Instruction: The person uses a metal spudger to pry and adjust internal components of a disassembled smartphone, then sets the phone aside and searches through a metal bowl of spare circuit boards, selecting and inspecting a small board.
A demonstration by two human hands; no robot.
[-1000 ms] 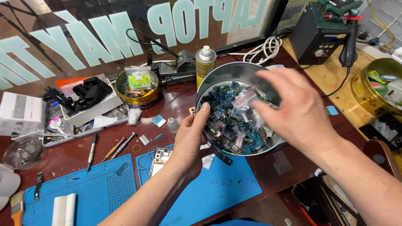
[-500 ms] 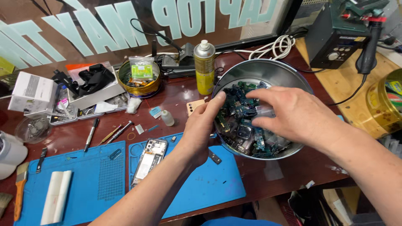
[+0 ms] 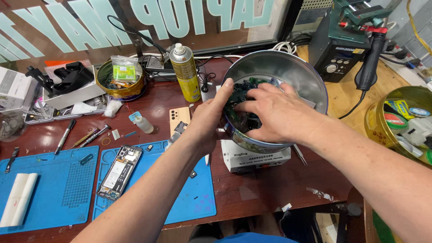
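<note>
While the left hand (image 3: 208, 118) grips the metal bowl (image 3: 288, 72) rim, thumb inside, the right hand (image 3: 275, 112) — fingers spread — digs among circuit boards (image 3: 240, 90); grasp unclear.

Large pale-teal window lettering (image 3: 148, 18) seen at far edge. Clear packet with green label (image 3: 124, 69) laid in gold tin, far left. White box (image 3: 13, 87) set far left. White labelled box (image 3: 256, 157) placed under metal bowl, centre.
</note>
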